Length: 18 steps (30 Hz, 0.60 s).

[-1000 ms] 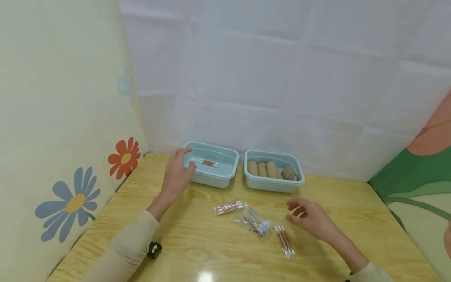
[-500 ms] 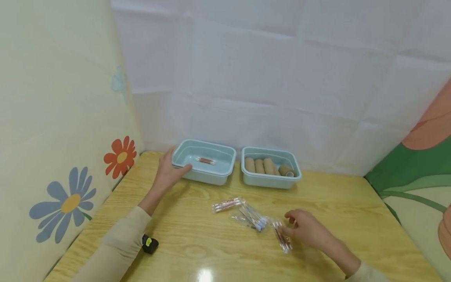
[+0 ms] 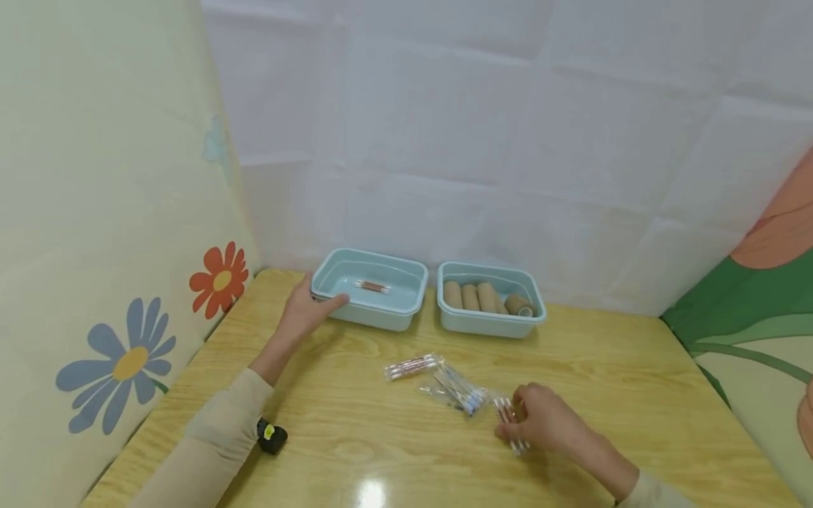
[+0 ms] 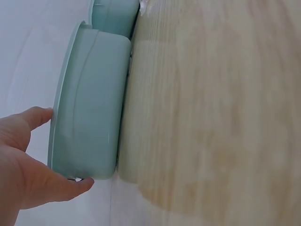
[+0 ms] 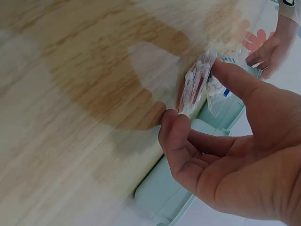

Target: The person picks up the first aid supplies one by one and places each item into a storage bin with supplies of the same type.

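My left hand point(image 3: 303, 308) grips the left end of a light-blue plastic bin point(image 3: 375, 317), its thumb at the front rim and its fingers on the end side. Inside that bin lies a small clear pack of cotton swabs with red-brown sticks point(image 3: 373, 286). On the table, my right hand point(image 3: 546, 420) pinches a similar pack of cotton swabs point(image 5: 195, 84) between thumb and fingertips, partly covering it. Left of this pack are a bag of blue-tipped cotton swabs point(image 3: 459, 391) and another red-brown pack point(image 3: 411, 367).
A second light-blue bin point(image 3: 489, 326) stands to the right of the first, holding several tan rolls point(image 3: 488, 298). Behind both hangs a white sheet point(image 3: 432, 162). A black wrist device point(image 3: 272, 437) shows beside the left sleeve.
My left hand has moved from above the bin's left end to gripping it. The right hand has lowered leftward onto the rightmost swab pack and taken hold of it.
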{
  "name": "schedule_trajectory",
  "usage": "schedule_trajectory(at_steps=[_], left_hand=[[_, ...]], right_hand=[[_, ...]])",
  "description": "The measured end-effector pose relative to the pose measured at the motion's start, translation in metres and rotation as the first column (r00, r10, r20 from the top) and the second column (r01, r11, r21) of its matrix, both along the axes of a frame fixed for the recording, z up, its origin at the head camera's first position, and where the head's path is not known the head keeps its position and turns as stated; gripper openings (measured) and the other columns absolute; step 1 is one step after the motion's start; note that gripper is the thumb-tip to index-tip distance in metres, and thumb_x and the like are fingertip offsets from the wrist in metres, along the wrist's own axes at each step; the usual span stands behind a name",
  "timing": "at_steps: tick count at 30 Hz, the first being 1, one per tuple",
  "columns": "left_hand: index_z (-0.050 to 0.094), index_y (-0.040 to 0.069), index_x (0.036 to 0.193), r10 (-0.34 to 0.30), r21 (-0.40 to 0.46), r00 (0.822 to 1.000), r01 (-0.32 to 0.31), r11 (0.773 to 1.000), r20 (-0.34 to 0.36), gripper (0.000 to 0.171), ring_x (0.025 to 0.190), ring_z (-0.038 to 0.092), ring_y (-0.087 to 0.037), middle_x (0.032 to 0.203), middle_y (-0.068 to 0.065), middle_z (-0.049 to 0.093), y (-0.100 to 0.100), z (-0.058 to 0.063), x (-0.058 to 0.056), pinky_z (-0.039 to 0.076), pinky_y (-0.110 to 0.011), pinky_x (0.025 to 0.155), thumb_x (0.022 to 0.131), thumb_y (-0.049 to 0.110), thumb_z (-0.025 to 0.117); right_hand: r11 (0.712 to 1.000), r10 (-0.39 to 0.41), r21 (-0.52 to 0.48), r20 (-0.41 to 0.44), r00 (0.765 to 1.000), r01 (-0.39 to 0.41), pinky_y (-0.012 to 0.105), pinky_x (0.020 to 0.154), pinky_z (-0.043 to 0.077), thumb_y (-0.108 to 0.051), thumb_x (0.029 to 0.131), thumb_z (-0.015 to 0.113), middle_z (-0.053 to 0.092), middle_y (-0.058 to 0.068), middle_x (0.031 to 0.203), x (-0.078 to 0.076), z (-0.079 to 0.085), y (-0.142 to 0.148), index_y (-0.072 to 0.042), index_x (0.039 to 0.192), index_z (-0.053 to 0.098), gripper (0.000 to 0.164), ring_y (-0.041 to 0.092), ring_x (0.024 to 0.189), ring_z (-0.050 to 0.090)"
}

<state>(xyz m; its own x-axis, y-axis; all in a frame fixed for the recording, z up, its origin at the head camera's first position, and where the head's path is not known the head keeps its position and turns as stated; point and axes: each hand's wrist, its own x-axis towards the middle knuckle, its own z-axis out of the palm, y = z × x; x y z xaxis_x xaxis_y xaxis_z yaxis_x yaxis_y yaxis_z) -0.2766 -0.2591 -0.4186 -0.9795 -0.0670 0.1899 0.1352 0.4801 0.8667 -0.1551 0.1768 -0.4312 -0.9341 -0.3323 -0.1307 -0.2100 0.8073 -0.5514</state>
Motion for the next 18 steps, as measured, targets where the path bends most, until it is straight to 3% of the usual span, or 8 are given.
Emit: schedule_trajectory(at_steps=[11,18], left_hand=[[0.029,-0.006,0.155,-0.003,0.003,1.0,0.003,1.0,-0.031,0.087,0.136,0.042,-0.045,0.149,-0.03,0.044,0.002,0.004,0.0026,0.034,-0.057,0.112,0.093,0.032,0.077],[0.029,-0.005,0.155,-0.006,0.003,0.999,0.006,1.0,-0.047,0.086,0.136,0.042,-0.045,0.148,-0.03,0.044,0.0027,0.0023,0.0032,0.034,-0.056,0.112,0.093,0.03,0.077]], right_hand=[[1.0,-0.018,0.017,-0.013,1.0,0.018,0.033,0.061,0.052,-0.017,0.079,0.088,0.06,0.001,0.079,-0.0044,0.0033,0.0001,0.0,0.097,0.067,0.033,0.016,0.071,0.057],[0.998,-0.057,0.016,-0.003,0.998,0.057,0.031,0.056,0.051,-0.007,0.079,0.085,0.058,0.001,0.078,-0.0038,0.0007,0.0001,-0.001,0.1,0.068,0.027,0.016,0.068,0.056]])
